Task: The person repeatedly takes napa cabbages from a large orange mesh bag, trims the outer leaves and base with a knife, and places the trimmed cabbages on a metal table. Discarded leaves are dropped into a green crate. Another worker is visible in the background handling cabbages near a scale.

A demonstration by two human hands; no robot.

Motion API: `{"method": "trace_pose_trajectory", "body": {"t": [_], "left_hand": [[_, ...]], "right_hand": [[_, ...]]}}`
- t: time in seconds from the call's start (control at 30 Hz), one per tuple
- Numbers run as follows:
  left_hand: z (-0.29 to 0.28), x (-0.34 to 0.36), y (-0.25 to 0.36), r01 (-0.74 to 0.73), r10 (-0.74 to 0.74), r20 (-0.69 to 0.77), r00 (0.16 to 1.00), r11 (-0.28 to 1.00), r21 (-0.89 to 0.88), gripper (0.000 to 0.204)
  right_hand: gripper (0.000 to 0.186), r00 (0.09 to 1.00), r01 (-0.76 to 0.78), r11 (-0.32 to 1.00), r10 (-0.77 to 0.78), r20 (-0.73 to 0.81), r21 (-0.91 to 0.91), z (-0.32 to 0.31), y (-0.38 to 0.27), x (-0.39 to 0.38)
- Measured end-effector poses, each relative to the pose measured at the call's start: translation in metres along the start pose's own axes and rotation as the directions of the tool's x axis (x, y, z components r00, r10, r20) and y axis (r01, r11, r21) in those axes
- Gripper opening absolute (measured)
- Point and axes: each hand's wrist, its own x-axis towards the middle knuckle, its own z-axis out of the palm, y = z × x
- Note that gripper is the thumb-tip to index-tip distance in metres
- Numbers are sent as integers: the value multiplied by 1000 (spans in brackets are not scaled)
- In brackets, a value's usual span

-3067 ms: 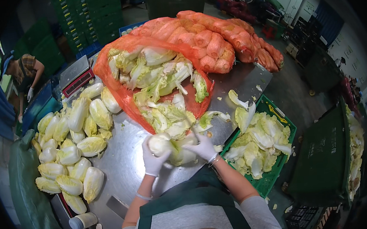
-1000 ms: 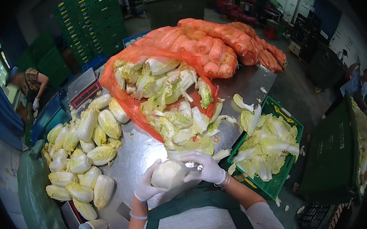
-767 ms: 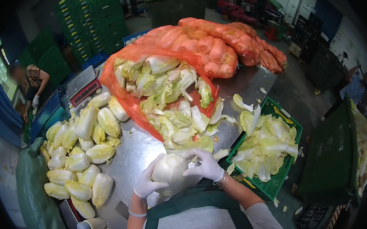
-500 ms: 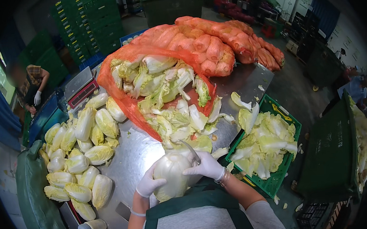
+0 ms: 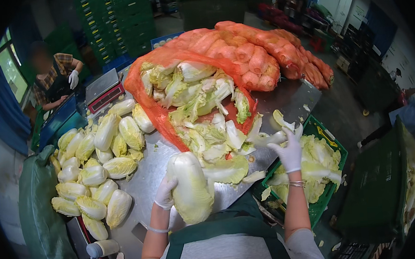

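Observation:
A large pale napa cabbage [image 5: 191, 188] stands tilted at the table's near edge. My gloved left hand [image 5: 165, 192] grips its left side, fingers partly behind it. My gloved right hand [image 5: 288, 152] reaches over the left rim of a green crate [image 5: 342, 156] holding loose cabbage leaves [image 5: 315, 163]. Its thumb and forefinger are spread apart, close to a curled leaf piece [image 5: 284, 119]; I cannot make out anything held, and no knife shows. Loose trimmed leaves [image 5: 227, 170] lie just beyond the cabbage.
An open orange mesh bag [image 5: 156, 116] of cabbages lies ahead, fuller mesh bags [image 5: 255, 54] behind it. Several cabbages [image 5: 107, 172] are heaped left, near a scale [image 5: 103, 88] and a lidded jar [image 5: 105, 248]. A person [image 5: 52, 82] works far left. A green bin [image 5: 369, 176] stands right.
My right hand has left the cabbage and swung right to the crate; the curved knife it held is out of sight. My left hand keeps the cabbage, now turned more upright. The view has shifted.

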Motion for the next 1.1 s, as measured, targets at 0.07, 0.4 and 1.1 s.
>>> {"method": "trace_pose_trajectory", "body": {"t": [0.07,0.4,1.1], "left_hand": [[13,1,5,-36,34,90,995,999,27,73],[51,3,-15,63,-45,-108,993,985,164,66],[-24,-9,-59,-149,412,-284,866,755,639,16]], "right_hand": [[61,866,-318,937,226,445,143,24,-7,-23],[72,648,-579,465,-236,724,670,89,-78,-77],[58,643,-709,-411,-39,765,574,129,15,-121]]}}
